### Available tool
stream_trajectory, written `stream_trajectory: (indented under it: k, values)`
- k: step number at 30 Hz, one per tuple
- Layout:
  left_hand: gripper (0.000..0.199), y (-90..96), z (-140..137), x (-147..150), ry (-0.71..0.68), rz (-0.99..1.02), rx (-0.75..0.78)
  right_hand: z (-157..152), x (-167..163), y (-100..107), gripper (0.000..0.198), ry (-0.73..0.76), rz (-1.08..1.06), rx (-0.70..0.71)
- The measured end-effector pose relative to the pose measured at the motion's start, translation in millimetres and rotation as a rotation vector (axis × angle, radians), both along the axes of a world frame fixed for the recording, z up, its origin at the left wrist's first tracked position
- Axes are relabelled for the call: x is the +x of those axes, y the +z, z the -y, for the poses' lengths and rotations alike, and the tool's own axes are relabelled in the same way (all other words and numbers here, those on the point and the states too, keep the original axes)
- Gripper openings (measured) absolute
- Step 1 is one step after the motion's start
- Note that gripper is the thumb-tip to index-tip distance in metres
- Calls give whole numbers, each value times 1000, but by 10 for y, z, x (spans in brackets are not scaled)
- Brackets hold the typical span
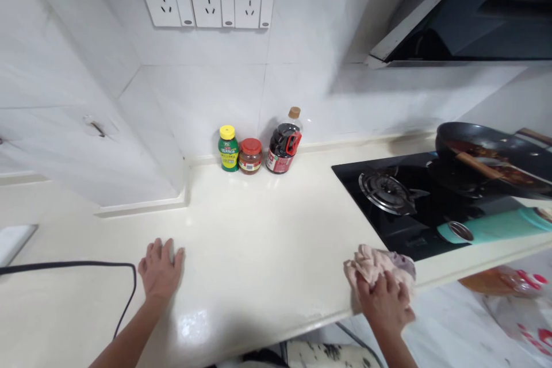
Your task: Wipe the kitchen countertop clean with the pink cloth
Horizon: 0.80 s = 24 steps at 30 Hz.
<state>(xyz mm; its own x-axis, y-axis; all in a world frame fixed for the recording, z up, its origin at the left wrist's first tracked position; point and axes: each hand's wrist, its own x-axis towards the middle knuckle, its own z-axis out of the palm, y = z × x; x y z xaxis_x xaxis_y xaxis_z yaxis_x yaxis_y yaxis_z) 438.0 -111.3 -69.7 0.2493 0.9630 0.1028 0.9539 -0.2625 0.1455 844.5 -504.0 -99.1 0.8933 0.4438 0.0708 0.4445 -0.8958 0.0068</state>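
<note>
Two bare hands work at a pale kitchen table (259, 253): the left hand (160, 269) lies open, palm down with fingers spread, toward the left end, while the right hand (386, 302) closes over a bunched pink cloth (366, 261) at the front edge, just beside the near corner of the stove (403, 233). A green bottle (228, 149), a red-lidded jar (250, 156) and a sauce bottle (280, 146) line the back edge. Work with the cloth appears under way, not finished; which stretches it has covered, and which remain, cannot be told from here.
</note>
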Motion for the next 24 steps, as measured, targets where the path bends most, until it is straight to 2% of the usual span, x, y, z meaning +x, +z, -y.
stream_trajectory:
  k: [3,5,7,9,11,15,17,19,22,24]
  values:
    - [59,-15,6,-3,5,-9,-5,-56,-400,-103,53,70,-22,19]
    - [59,-21,10,-5,12,-10,-9,-52,-554,-162,56,197,-56,25]
    - [59,-23,14,-7,14,-13,-9,-18,-509,-195,55,392,-116,24]
    - [59,-22,19,-8,16,-17,-5,-5,-274,-207,54,531,-155,32]
    - [59,-19,23,-10,22,-20,-3,-73,61,-216,56,483,-121,71]
    - [59,-18,27,-16,23,-26,-10,-469,682,-249,74,116,30,218]
    - [60,-25,27,-20,24,-28,-8,-726,904,-253,77,20,66,270]
    - [60,-38,29,-24,29,-27,-13,-988,1060,-236,76,-21,62,276]
    - [61,-64,36,-25,42,-16,-20,-1423,1099,-179,79,-22,-6,183]
    - [60,-78,42,-26,49,-6,-18,-1768,924,-140,74,108,-41,82]
